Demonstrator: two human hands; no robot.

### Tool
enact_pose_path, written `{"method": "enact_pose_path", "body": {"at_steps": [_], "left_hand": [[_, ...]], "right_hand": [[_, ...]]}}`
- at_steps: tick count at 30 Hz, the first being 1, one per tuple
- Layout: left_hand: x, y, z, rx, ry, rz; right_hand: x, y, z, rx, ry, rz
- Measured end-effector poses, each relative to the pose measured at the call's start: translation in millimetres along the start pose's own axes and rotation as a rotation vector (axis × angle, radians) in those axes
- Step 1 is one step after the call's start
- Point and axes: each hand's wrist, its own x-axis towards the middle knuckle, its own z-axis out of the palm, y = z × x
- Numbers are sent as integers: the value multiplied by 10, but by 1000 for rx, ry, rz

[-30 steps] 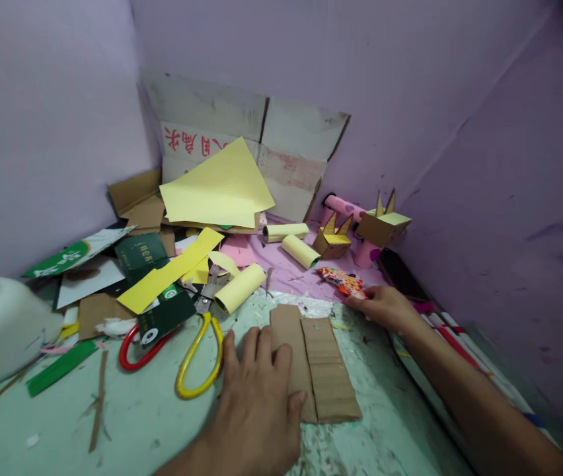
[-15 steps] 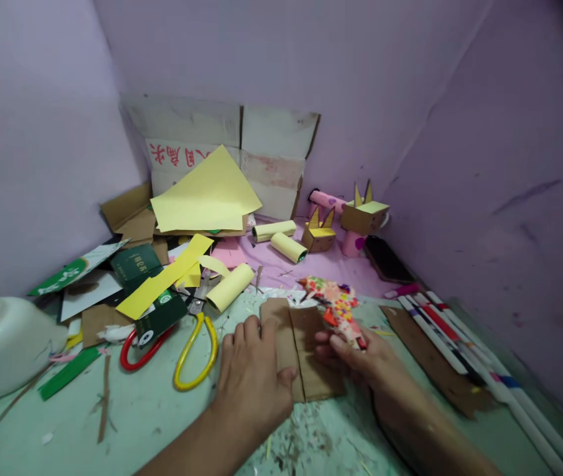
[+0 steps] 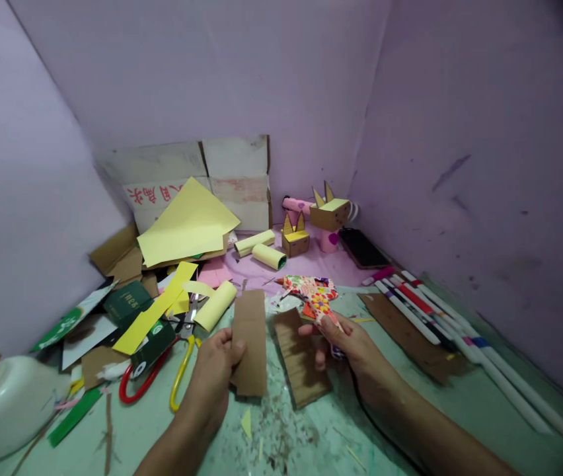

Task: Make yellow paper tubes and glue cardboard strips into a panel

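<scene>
My left hand [image 3: 209,373] pinches the left edge of a brown cardboard strip [image 3: 250,337], thumb on its face. My right hand [image 3: 361,350] is wrapped round the handle of a flower-patterned hot glue gun [image 3: 315,291]. Its nozzle points left, above the table, and a dark cord trails from the handle toward me. Just under the gun and the right fingers, a second cardboard piece [image 3: 301,367] lies on the table, apart from the strip. Scissors [image 3: 180,375] with red and yellow handles lie left of my left hand.
Yellow paper rolls [image 3: 216,306] and small cardboard boxes with pointed ears [image 3: 295,244] stand behind. Several markers [image 3: 410,314] and a cardboard scrap [image 3: 405,344] lie right, near a phone [image 3: 363,248]. Paper scraps and a white rounded object [image 3: 14,403] occupy the left.
The two cardboard pieces, side by side before, are now apart. My left hand has gone from lying over the cardboard to gripping the left strip's edge. The view has shifted right.
</scene>
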Motion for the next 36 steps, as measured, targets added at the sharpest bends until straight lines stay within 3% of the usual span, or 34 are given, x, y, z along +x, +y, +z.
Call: {"method": "enact_pose_path", "body": {"at_steps": [4,9,16,23,36], "left_hand": [[2,-6,-83,-86,-14,-32],[-17,-50,-25,-139,-95,-23],[-49,-16,-22,-170,-133,-59],[-29,-21,-46,-205,-207,-49],[-61,-10,-32,-202,-242,-40]], "right_hand": [[-29,-21,-52,30,-88,6],[1,45,-91,-125,-189,-22],[22,11,-124,-247,-203,-212],[8,-50,-150,-275,-197,-251],[29,-15,-136,-331,-186,-287]]}}
